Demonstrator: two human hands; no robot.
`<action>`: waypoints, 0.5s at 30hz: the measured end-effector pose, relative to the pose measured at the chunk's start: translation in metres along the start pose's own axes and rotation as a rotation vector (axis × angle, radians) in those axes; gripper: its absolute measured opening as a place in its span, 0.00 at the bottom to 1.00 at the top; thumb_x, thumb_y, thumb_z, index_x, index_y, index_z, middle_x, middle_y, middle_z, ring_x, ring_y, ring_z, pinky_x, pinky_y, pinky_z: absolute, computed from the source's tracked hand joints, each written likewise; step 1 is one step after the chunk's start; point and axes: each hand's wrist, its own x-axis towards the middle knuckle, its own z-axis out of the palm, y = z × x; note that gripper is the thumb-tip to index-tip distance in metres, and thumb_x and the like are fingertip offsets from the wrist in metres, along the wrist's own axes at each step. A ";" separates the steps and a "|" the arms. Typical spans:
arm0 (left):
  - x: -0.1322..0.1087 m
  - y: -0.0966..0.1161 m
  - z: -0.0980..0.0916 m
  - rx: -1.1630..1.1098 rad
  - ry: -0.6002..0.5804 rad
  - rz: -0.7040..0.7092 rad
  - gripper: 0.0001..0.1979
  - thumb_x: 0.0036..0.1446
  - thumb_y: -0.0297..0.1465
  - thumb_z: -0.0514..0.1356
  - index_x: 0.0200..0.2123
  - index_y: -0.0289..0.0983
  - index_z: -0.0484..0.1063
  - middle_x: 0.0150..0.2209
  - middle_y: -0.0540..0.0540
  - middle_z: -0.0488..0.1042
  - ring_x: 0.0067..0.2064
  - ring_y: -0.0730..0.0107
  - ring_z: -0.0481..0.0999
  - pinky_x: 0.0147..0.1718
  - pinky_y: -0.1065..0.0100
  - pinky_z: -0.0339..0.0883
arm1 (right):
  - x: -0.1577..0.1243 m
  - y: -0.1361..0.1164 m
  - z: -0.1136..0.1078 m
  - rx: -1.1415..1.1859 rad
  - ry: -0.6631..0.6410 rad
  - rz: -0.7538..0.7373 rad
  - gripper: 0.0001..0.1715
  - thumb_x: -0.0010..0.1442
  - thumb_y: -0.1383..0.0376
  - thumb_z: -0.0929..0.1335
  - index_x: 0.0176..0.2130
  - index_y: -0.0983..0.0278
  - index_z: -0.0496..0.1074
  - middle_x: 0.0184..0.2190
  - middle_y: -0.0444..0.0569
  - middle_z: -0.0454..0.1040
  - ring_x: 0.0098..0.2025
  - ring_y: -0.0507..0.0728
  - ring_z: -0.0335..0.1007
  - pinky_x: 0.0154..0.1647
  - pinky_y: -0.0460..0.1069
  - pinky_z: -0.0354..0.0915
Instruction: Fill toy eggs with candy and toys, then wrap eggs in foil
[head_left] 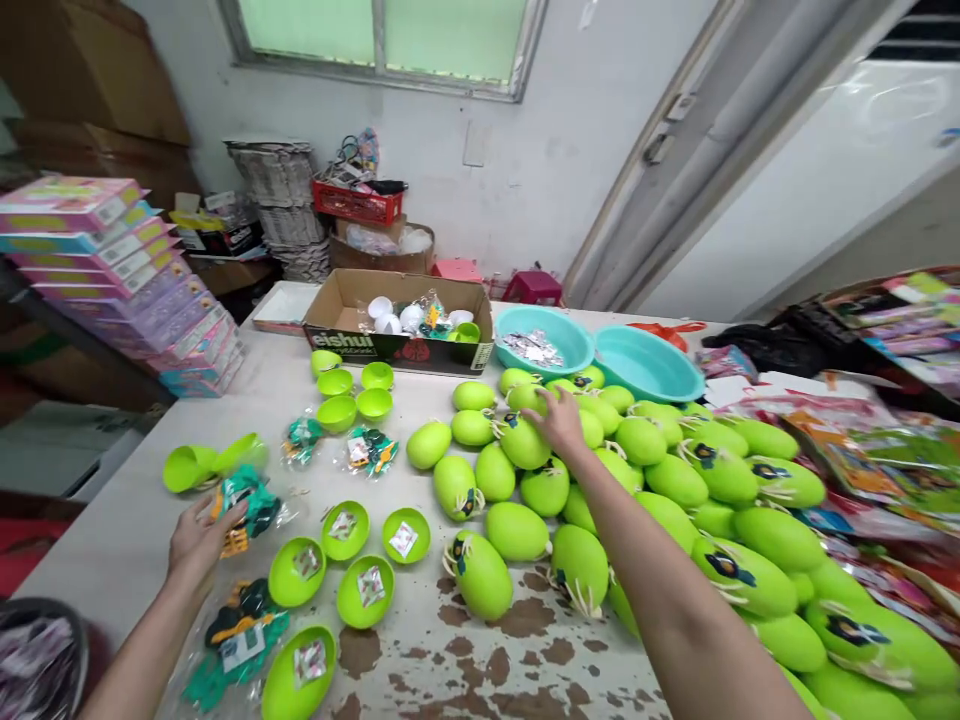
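My left hand (196, 535) is closed on a clear plastic bag of green, black and orange toy parts (251, 503), held over the table's left side. Just beyond it lie two open green egg halves (187, 467). My right hand (559, 422) reaches into the pile of green plastic eggs, its fingers around the end of one green egg (525, 398). Several eggs have pale string-like legs and a dark piece on them. Between my hands stand green half shells (365, 590), each with a small printed packet inside. Another bag of parts (244, 635) lies near my left forearm.
At the back stand a cardboard box (360, 345) with white and green shells and two turquoise basins (649, 362), the left one holding small packets. Stacked boxes (124, 270) rise at left. Bagged goods (862, 450) crowd the right.
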 end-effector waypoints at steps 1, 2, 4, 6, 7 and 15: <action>-0.017 0.017 -0.005 -0.029 -0.014 -0.024 0.44 0.26 0.44 0.73 0.51 0.33 0.70 0.39 0.42 0.75 0.41 0.51 0.78 0.42 0.52 0.73 | -0.007 -0.012 0.001 0.028 0.014 -0.007 0.36 0.53 0.45 0.70 0.50 0.67 0.71 0.57 0.67 0.62 0.62 0.76 0.55 0.63 0.72 0.51; -0.036 0.035 -0.006 -0.067 -0.075 0.050 0.40 0.32 0.44 0.72 0.50 0.34 0.70 0.44 0.40 0.76 0.47 0.50 0.76 0.47 0.52 0.71 | -0.019 -0.027 0.001 0.080 0.028 -0.015 0.38 0.53 0.44 0.70 0.53 0.68 0.69 0.59 0.67 0.59 0.64 0.76 0.52 0.64 0.72 0.49; -0.079 0.071 0.001 -0.140 -0.276 0.223 0.33 0.43 0.44 0.68 0.51 0.35 0.70 0.51 0.39 0.75 0.53 0.52 0.74 0.53 0.55 0.67 | -0.061 -0.065 0.000 0.296 0.033 -0.051 0.47 0.52 0.45 0.72 0.62 0.63 0.60 0.64 0.63 0.55 0.67 0.72 0.49 0.64 0.70 0.52; -0.123 0.100 0.017 -0.168 -0.441 0.330 0.28 0.49 0.41 0.65 0.53 0.37 0.70 0.54 0.41 0.74 0.55 0.55 0.73 0.54 0.59 0.66 | -0.116 -0.110 -0.001 0.690 -0.165 -0.027 0.60 0.47 0.45 0.75 0.68 0.54 0.48 0.69 0.58 0.50 0.68 0.69 0.50 0.62 0.67 0.58; -0.145 0.109 0.026 -0.161 -0.523 0.365 0.26 0.51 0.39 0.64 0.53 0.38 0.70 0.53 0.42 0.75 0.54 0.57 0.73 0.54 0.60 0.66 | -0.144 -0.132 0.000 0.866 -0.282 0.036 0.65 0.45 0.43 0.76 0.69 0.51 0.43 0.71 0.56 0.45 0.69 0.69 0.49 0.61 0.66 0.60; -0.245 0.104 0.036 -0.160 -0.772 0.509 0.15 0.57 0.39 0.60 0.46 0.40 0.74 0.47 0.43 0.76 0.52 0.55 0.71 0.54 0.57 0.64 | -0.223 -0.193 0.022 1.251 -0.323 0.567 0.31 0.41 0.52 0.79 0.42 0.62 0.70 0.38 0.48 0.78 0.38 0.59 0.74 0.43 0.54 0.71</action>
